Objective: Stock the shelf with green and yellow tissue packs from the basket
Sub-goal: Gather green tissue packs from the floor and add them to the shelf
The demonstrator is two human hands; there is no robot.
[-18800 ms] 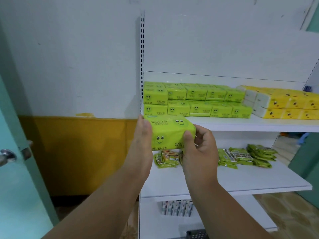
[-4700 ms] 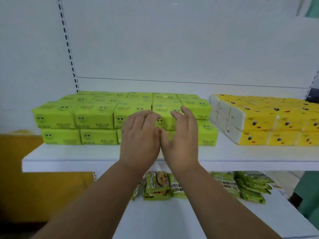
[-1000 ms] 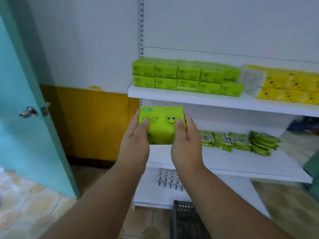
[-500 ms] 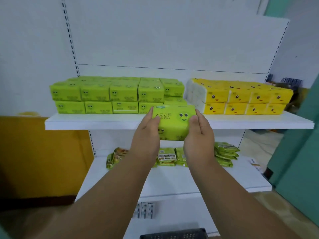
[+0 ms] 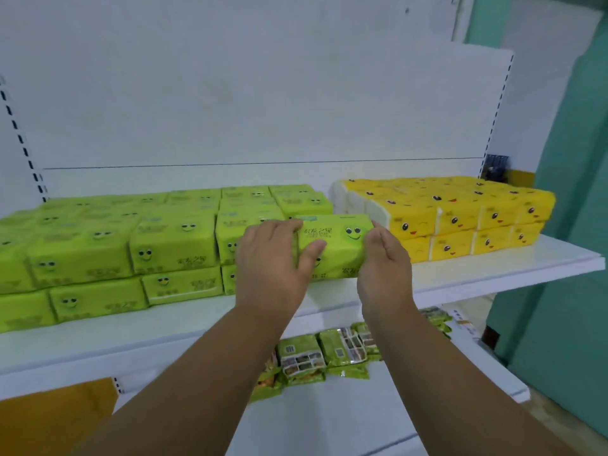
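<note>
hands grip one green tissue pack: your left hand wraps its left end, your right hand cups its right end, beside the yellow packs.

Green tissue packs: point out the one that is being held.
The green pack between the left hand and right hand, at the stack's right end beside the yellow packs.
</note>
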